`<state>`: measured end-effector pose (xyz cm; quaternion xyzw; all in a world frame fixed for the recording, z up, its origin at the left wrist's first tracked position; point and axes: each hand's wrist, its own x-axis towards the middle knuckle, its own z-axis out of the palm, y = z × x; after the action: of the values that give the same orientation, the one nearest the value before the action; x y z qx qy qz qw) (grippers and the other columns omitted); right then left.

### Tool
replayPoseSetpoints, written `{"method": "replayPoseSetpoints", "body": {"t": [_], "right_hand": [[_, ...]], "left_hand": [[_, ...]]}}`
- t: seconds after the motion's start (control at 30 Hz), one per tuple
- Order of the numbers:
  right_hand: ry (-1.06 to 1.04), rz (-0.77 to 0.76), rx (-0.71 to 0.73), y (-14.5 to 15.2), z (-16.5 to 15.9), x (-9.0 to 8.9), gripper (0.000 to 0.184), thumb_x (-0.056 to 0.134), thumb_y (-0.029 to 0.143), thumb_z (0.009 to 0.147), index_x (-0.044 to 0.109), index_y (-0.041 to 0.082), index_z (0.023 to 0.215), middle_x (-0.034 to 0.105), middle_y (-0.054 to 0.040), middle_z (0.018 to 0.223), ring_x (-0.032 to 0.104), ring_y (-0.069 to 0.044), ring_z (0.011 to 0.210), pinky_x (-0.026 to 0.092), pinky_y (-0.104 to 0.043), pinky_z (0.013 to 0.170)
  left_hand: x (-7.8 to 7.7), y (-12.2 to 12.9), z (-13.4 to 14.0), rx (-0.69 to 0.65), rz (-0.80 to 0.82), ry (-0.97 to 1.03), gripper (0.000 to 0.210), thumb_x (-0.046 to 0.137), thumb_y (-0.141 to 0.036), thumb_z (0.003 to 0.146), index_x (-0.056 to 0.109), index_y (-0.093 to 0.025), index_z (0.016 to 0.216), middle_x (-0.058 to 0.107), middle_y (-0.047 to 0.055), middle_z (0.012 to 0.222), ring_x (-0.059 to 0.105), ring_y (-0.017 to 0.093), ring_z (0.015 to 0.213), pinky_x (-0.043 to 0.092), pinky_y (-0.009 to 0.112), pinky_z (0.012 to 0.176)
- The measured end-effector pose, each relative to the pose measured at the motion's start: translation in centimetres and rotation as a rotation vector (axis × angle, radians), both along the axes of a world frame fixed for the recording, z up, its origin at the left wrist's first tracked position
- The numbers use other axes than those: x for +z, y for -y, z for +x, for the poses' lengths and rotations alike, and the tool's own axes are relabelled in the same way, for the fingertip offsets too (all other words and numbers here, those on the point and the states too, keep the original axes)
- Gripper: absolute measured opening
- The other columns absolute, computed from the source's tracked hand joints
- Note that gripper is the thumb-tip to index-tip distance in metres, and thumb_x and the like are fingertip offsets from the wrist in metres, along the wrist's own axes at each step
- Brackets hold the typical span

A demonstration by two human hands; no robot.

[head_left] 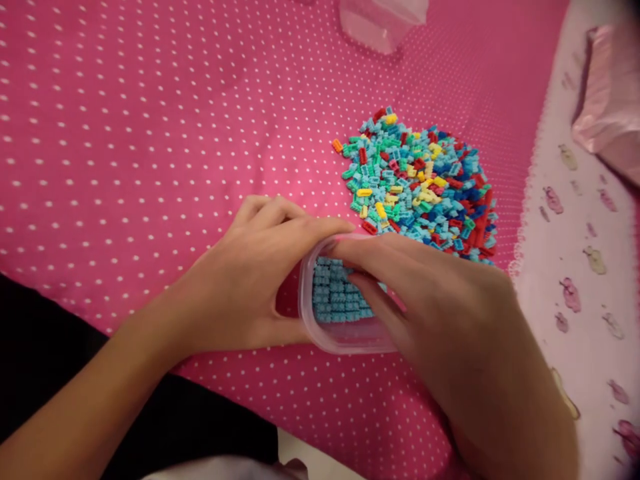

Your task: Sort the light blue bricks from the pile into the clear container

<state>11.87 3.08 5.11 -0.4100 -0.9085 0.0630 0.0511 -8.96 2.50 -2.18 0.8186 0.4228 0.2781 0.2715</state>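
Observation:
A clear plastic container (345, 340) stands in front of me on the pink cloth. Rows of light-blue toy bricks (335, 293) lie packed side by side inside it. My left hand (255, 280) is wrapped round the container's left side, with the thumb low and the fingers along the far rim. Over its right part reaches my right hand (430, 293), its fingers bent down inside and close together. What those fingertips hold, if anything, is hidden. Just beyond my hands lies a heap of small loose bricks (415, 180) in blue, green, red and yellow.
Pink cloth with white dots (150, 133) covers the surface. A second clear container (383, 27) sits at the far edge. On the right runs a pale patterned cloth (575, 267) with a shiny pink packet (613, 100) on it.

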Motion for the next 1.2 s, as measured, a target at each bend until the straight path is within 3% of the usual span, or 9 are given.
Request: {"method": "replayPoseSetpoints", "body": {"t": [0.27,0.43,0.67,0.97,1.2], "right_hand": [[-0.002,-0.041,0.027,-0.25,0.05,-0.2,0.019,0.057,0.016,0.098,0.069,0.028,0.106,0.079,-0.0003,0.111,0.074,-0.02,0.08,0.044,-0.034,0.055],[0.009,0.01,0.016,-0.37,0.19,-0.37,0.019,0.057,0.016,0.097,0.069,0.029,0.105,0.08,-0.0014,0.105,0.075,-0.021,0.077,0.042,-0.035,0.05],[0.01,-0.066,0.04,-0.35,0.25,-0.57,0.024,0.054,0.014,0.095,0.068,0.031,0.104,0.079,-0.0019,0.117,0.077,-0.025,0.085,0.045,-0.038,0.048],[-0.03,-0.08,0.012,-0.29,0.19,-0.35,0.023,0.052,0.016,0.097,0.071,0.029,0.103,0.08,-0.0012,0.108,0.076,-0.024,0.084,0.054,-0.039,0.06],[0.002,-0.092,0.015,-0.4,0.12,-0.29,0.022,0.053,0.018,0.097,0.071,0.028,0.103,0.078,-0.0059,0.117,0.076,-0.028,0.089,0.05,-0.04,0.056]], "left_hand": [[0.21,0.01,0.01,0.002,-0.029,-0.027,0.075,0.074,-0.062,0.082,0.048,-0.032,0.145,0.068,0.002,0.115,0.056,0.027,0.107,0.039,0.041,0.097],[0.09,0.06,-0.04,0.001,-0.015,-0.018,0.073,0.073,-0.063,0.083,0.048,-0.031,0.144,0.067,0.002,0.116,0.056,0.026,0.107,0.039,0.04,0.097],[0.34,0.04,0.0,-0.003,-0.028,-0.032,0.07,0.072,-0.059,0.084,0.049,-0.031,0.144,0.067,0.002,0.116,0.056,0.027,0.107,0.039,0.041,0.097],[0.28,-0.01,-0.02,-0.003,-0.033,-0.023,0.07,0.072,-0.057,0.084,0.048,-0.033,0.146,0.068,0.001,0.12,0.056,0.026,0.109,0.038,0.041,0.099],[0.32,0.07,0.06,-0.002,-0.044,-0.032,0.071,0.072,-0.06,0.084,0.048,-0.033,0.145,0.068,0.001,0.116,0.056,0.027,0.109,0.038,0.041,0.098]]}}
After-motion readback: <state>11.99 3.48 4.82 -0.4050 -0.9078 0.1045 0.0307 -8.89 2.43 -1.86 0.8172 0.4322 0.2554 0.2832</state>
